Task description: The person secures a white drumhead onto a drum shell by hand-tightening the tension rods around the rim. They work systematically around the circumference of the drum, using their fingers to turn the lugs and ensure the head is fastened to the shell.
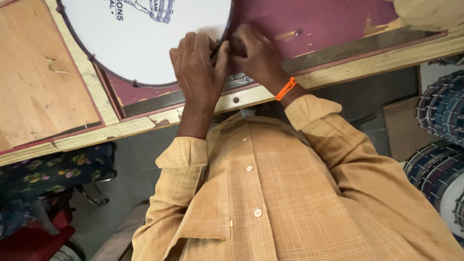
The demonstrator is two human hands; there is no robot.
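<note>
A round drum with a white head and a dark rim lies flat on a maroon workbench top. My left hand is curled over the drum's near right rim, its fingers pressed on the white head. My right hand, with an orange band at the wrist, is closed right beside it on the same stretch of rim. Both pinch a small dark piece at the rim; its shape is hidden by the fingers. My tan checked shirt fills the lower middle.
A plywood board lies left of the drum. The bench's pale wooden edge runs across the view. Several dark-rimmed drums are stacked on the floor at the right. Flowered cloth and a red object sit at the lower left.
</note>
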